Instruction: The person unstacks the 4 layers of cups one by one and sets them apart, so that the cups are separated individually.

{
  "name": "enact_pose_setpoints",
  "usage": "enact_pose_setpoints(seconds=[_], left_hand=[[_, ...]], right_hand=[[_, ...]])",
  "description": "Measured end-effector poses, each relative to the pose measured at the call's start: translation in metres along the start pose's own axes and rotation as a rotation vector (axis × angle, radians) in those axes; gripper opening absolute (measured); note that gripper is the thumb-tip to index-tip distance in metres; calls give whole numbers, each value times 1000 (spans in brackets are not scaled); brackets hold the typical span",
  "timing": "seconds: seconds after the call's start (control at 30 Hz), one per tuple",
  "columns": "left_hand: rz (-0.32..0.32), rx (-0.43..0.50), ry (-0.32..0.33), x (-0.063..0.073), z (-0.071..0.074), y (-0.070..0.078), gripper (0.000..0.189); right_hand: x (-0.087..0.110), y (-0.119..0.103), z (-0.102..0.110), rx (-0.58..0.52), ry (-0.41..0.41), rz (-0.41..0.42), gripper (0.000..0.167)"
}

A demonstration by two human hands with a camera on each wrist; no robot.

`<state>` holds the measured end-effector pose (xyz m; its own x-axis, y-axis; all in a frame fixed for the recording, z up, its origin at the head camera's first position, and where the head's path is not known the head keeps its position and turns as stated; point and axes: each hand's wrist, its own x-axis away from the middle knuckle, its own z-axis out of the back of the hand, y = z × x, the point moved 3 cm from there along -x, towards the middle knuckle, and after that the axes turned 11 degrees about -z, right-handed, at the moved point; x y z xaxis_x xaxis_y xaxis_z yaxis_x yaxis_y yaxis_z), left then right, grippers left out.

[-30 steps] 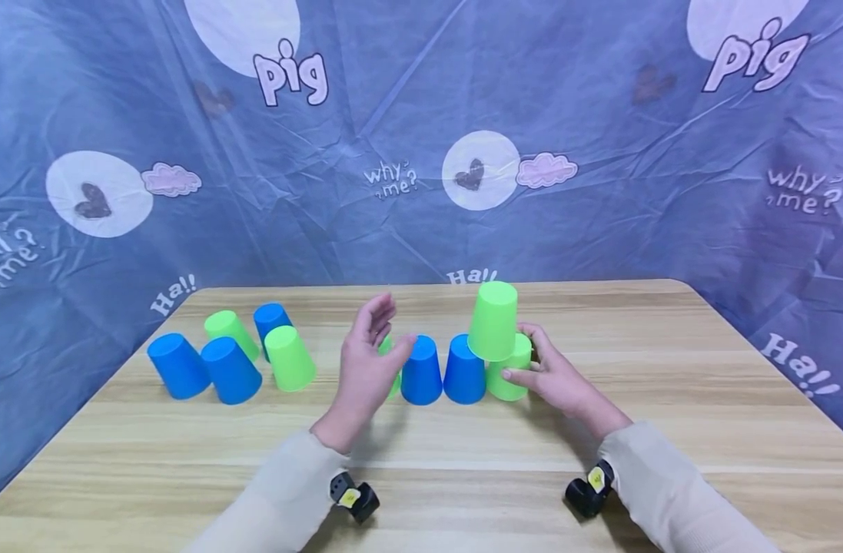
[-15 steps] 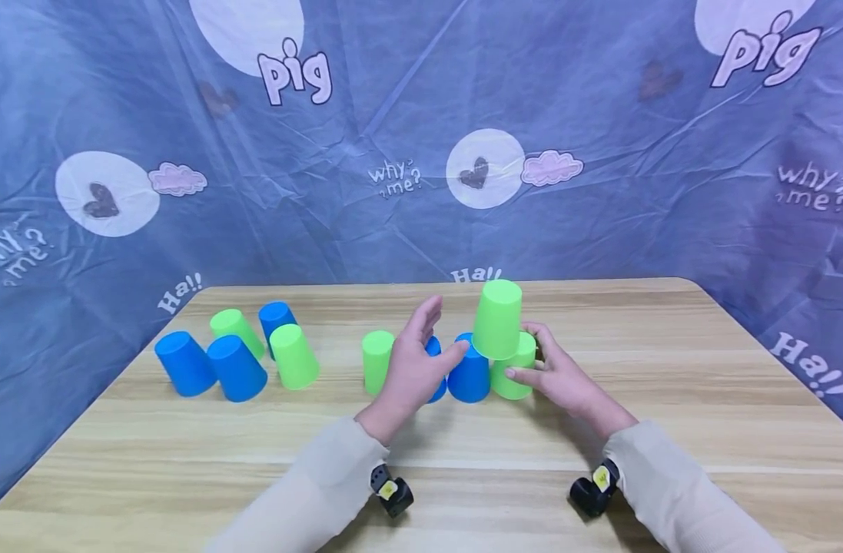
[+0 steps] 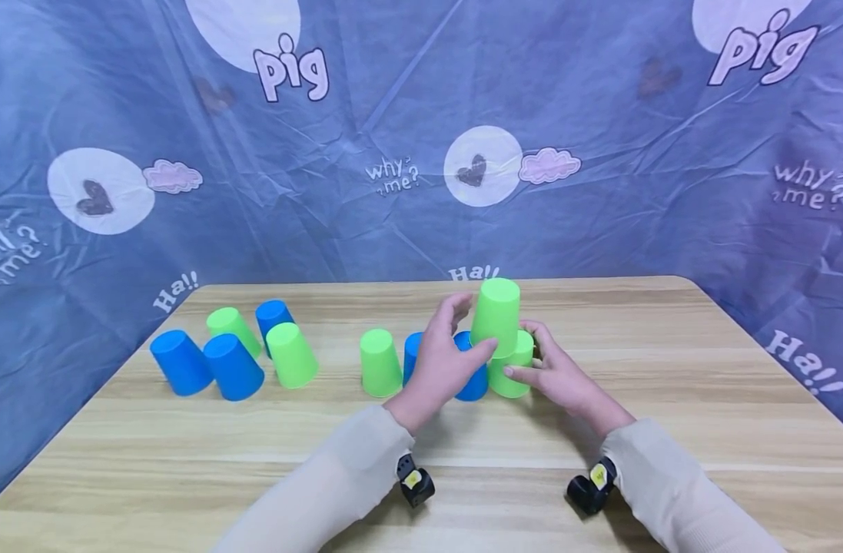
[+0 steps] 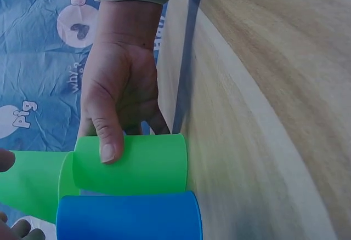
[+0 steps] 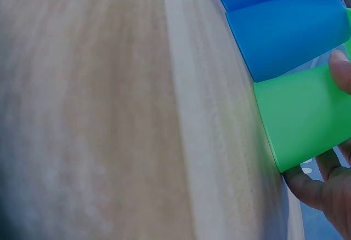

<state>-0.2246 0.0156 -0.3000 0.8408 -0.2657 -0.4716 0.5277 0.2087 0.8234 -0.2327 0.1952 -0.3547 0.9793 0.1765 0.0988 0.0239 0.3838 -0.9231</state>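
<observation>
A row of upside-down cups crosses the middle of the table. At its right end, my right hand grips the lower green cup, thumb in front and fingers round the far side. The upper green cup stands on top, overlapping the lower one's left part. My left hand is beside the upper cup, fingers spread and thumb before it; contact cannot be told. Behind that hand, one blue cup is mostly hidden and a second blue cup partly. In the left wrist view, the left fingertips show at the edge.
A green cup stands at the row's left end. Farther left is a group of several upside-down cups, among them a blue cup and a green cup. The wooden table ends at a blue printed cloth.
My left hand has moved right, from the row's left green cup past the blue cups to the upper green cup. My right hand has kept its grip on the lower green cup.
</observation>
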Motion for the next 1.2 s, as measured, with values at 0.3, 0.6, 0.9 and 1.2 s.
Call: enact_pose_setpoints(seconds=[0.3,0.6,0.9,1.2], left_hand=[[29,-29,25,-9,-7,-3,70],[33,-37,14,-14,-12,-6,73],[0,-68,-22,-17,-17,-5,75],[-7,-72,-38,-18,-15,-4,74]], right_hand=[[-1,-1,-1,7,3,7,67],[-3,0,-2,2,-4,20,66],[-3,1,-3,3,-6,30,65],[-2,-3,-2,9,3,6,65]])
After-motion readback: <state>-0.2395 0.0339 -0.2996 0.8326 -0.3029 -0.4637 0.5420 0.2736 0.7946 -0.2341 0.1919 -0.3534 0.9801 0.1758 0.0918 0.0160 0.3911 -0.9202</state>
